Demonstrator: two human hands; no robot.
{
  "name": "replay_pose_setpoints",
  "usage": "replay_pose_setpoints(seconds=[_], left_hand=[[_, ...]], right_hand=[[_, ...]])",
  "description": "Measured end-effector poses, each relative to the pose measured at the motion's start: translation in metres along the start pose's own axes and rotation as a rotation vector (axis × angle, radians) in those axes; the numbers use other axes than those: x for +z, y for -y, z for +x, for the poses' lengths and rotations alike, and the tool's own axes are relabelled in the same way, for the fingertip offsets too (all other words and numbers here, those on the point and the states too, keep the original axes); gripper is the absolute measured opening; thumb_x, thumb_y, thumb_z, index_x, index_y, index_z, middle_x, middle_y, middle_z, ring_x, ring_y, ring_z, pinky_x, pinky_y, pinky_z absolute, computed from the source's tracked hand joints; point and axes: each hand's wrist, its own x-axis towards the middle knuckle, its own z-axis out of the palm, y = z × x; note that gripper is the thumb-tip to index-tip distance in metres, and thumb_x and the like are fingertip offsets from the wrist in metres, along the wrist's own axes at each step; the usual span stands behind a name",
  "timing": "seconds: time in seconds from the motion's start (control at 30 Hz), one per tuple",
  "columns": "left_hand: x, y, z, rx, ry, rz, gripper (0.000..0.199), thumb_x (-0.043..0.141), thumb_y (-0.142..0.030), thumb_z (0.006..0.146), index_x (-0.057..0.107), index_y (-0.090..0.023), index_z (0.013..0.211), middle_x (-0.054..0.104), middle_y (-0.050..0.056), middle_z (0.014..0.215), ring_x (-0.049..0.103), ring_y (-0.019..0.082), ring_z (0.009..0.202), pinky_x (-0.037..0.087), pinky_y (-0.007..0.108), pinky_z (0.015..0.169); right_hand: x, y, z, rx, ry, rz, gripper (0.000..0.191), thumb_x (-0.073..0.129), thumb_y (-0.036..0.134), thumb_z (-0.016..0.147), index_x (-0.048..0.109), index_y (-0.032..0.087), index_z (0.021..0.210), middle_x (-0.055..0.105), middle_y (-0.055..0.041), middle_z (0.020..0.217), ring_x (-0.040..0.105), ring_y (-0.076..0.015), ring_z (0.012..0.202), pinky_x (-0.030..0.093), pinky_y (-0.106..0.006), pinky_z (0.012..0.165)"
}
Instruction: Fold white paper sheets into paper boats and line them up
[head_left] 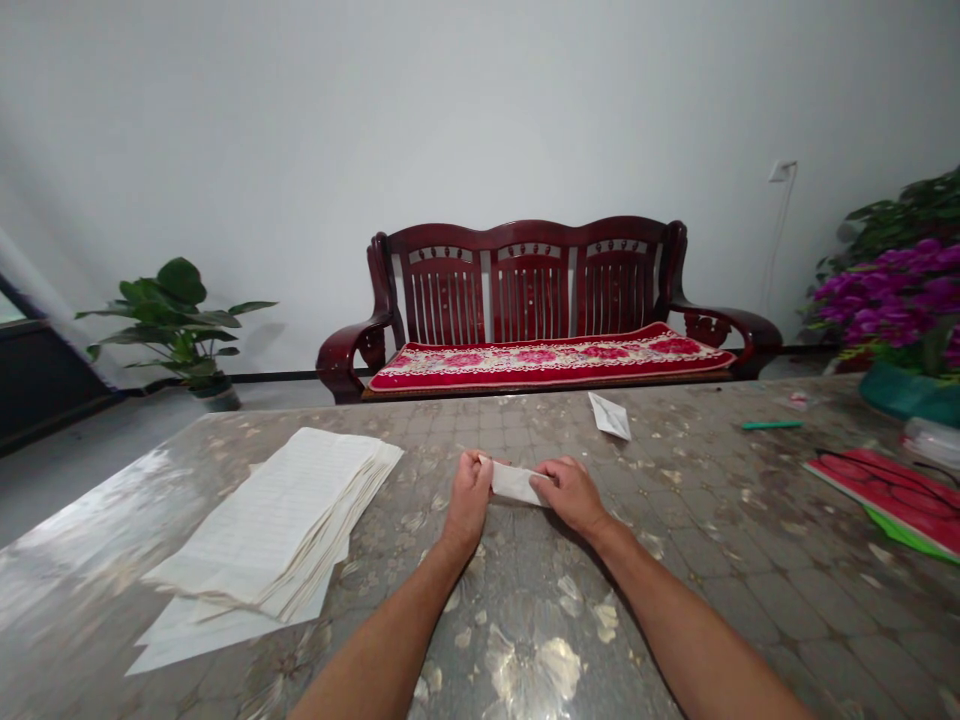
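Between my two hands is a narrow folded strip of white paper [517,482], held just over the patterned tabletop [525,590]. My left hand [471,488] is closed on the strip's left end, thumb on top. Gripping the right end is my right hand [574,492], with its thumb on the paper and the fingers curled behind it. The undersides of the fingers are hidden. A small folded paper piece [611,416] lies farther back, a little to the right. Left of my hands rests a thick stack of lined paper sheets [277,520].
On the right are a green pen [772,425], a red book [870,475] with black glasses [900,480] on it, and purple flowers [892,290] in a teal pot [907,390]. Beyond the table stands a dark wooden bench [529,275]; a potted plant [184,320] is at left.
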Motion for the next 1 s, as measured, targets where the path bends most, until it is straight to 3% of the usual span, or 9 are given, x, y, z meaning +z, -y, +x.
replay_pose_setpoints(seconds=[0.17,0.37,0.6,0.87,1.0], left_hand=[[-0.008,-0.002,0.008,0.062,0.038,0.148,0.053,0.075,-0.036,0.062,0.056,-0.017,0.108,0.073,0.006,0.09,0.067,0.017,0.071,0.049,0.026,0.062],[-0.019,-0.003,0.012,0.149,0.135,0.521,0.03,0.078,-0.034,0.062,0.077,-0.024,0.089,0.077,0.005,0.084,0.069,0.026,0.081,0.049,0.035,0.079],[-0.017,-0.006,0.008,0.148,0.08,0.846,0.011,0.072,-0.035,0.069,0.077,-0.027,0.075,0.073,0.003,0.069,0.066,0.023,0.07,0.044,0.029,0.069],[-0.008,-0.008,0.002,0.243,0.074,1.183,0.016,0.065,-0.031,0.083,0.072,-0.023,0.095,0.07,0.009,0.094,0.061,0.028,0.094,0.04,0.036,0.084],[-0.006,-0.009,-0.004,0.414,0.026,1.292,0.019,0.062,-0.023,0.086,0.067,-0.024,0.104,0.064,0.009,0.111,0.054,0.028,0.105,0.038,0.039,0.088]], right_hand=[[-0.003,0.004,0.0,-0.084,0.039,-0.118,0.015,0.061,0.03,0.085,0.072,0.024,0.078,0.068,-0.0002,0.075,0.055,-0.0173,0.08,0.035,-0.03,0.083],[-0.004,0.005,0.003,-0.214,0.06,-0.222,0.013,0.062,0.03,0.087,0.071,0.024,0.079,0.071,-0.0007,0.08,0.055,-0.0184,0.085,0.032,-0.033,0.088],[0.0,0.004,0.007,-0.17,0.039,-0.267,0.014,0.064,0.034,0.086,0.073,0.026,0.078,0.073,-0.0003,0.079,0.055,-0.0188,0.083,0.031,-0.033,0.087],[0.002,0.016,0.004,-0.136,-0.027,-0.433,0.009,0.064,0.029,0.087,0.073,0.028,0.088,0.071,-0.0033,0.089,0.054,-0.0236,0.093,0.032,-0.039,0.092],[0.005,0.025,0.0,-0.218,-0.06,-0.558,0.018,0.056,0.017,0.09,0.071,0.027,0.096,0.068,-0.0065,0.102,0.05,-0.0263,0.105,0.031,-0.042,0.097]])
